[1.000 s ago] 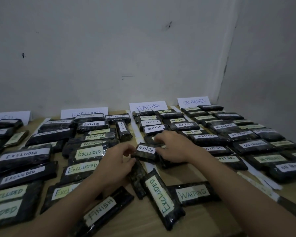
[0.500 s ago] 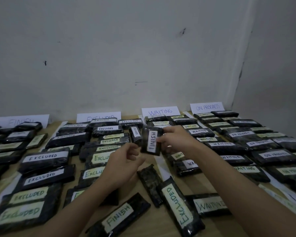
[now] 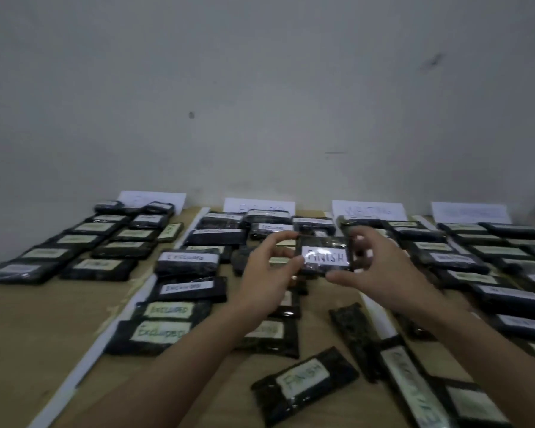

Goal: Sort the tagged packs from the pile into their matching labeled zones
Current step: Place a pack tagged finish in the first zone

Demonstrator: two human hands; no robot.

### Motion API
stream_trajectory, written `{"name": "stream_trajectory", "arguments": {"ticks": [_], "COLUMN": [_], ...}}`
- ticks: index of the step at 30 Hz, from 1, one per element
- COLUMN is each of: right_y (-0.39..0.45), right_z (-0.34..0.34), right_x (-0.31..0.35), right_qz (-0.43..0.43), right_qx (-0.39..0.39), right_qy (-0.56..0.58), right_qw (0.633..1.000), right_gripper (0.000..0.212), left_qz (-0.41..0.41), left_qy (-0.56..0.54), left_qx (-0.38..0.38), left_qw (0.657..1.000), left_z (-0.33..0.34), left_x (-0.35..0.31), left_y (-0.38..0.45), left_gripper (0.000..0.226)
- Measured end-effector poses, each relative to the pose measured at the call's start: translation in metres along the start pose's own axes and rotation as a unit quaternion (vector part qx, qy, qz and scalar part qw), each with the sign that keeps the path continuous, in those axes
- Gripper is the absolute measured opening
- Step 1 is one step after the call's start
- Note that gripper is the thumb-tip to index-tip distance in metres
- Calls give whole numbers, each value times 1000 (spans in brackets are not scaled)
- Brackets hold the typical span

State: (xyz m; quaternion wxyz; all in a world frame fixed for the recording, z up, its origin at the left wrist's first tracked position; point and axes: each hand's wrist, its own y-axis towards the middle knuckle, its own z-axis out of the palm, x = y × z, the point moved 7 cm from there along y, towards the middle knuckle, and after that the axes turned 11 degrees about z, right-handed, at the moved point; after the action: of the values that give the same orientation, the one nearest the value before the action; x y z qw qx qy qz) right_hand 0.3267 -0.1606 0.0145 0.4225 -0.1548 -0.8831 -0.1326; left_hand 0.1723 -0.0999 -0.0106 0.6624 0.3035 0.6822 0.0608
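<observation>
We hold the FINISH pack (image 3: 325,257) in the air between both hands. Our left hand (image 3: 267,278) pinches its left edge, thumb below and fingers on top; our right hand (image 3: 380,270) pinches its right edge likewise, above the table (image 3: 44,319).

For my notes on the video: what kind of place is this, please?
Probably a plain indoor room set up as a sorting station: a wooden table against a bare wall, paper zone signs, and rows of labelled dark packs.
</observation>
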Motion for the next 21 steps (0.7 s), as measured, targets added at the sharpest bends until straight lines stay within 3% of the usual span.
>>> {"name": "stream_trajectory", "arguments": {"ticks": [2, 5, 8, 14, 18, 21], "right_y": [-7, -17, -24, -34, -28, -22], "right_z": [16, 56, 99, 190, 254, 302], "right_x": [34, 74, 107, 165, 190, 202], "right_qz": [-131, -248, -304, -344, -329, -312], "right_qx": [-33, -4, 27, 90, 131, 154], "right_qy": [-181, -297, -316, -278, -240, -240], "right_qw": [974, 922, 898, 892, 904, 906], "right_gripper": [86, 79, 70, 62, 54, 47], "left_qz": [16, 29, 33, 2, -16, -24], "left_qy": [26, 51, 72, 208, 439, 496], "left_qx": [13, 11, -11, -62, -30, 17], "left_qw": [999, 998, 997, 976, 898, 868], "left_z": [-22, -63, -113, -226, -291, -310], "left_x": [-4, -7, -9, 3, 28, 44], "left_y": [-5, -15, -28, -66, -104, -126], "left_gripper": [33, 33, 32, 28, 33, 48]}}
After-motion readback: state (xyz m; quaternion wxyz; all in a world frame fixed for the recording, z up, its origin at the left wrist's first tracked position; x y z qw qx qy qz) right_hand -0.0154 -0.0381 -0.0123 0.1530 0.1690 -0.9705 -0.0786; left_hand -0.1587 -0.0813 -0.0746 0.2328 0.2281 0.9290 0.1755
